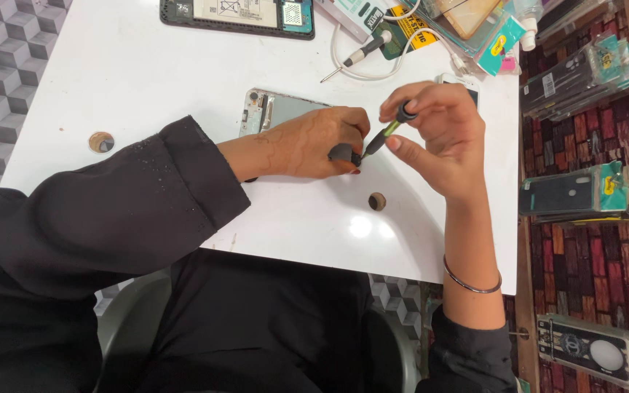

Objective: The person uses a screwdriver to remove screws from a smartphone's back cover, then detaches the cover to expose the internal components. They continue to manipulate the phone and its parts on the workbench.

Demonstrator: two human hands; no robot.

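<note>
My left hand [314, 144] rests on the white table [147, 80], fingers curled over an opened phone [274, 110] lying face down with its silver inner frame showing. Its fingertips pinch a small dark part [342, 153] at the phone's near right corner. My right hand [438, 135] holds a small screwdriver [386, 131] with a green and black handle, tip angled down and left to that dark part. A metal bangle [472, 285] sits on my right wrist.
A second opened phone [238, 14] lies at the table's far edge. Another screwdriver [358, 54], a white cable [373, 71] and packaged accessories [475, 25] crowd the far right. Two round holes [101, 142] [377, 201] mark the tabletop. Phone cases [576, 193] hang on the right wall.
</note>
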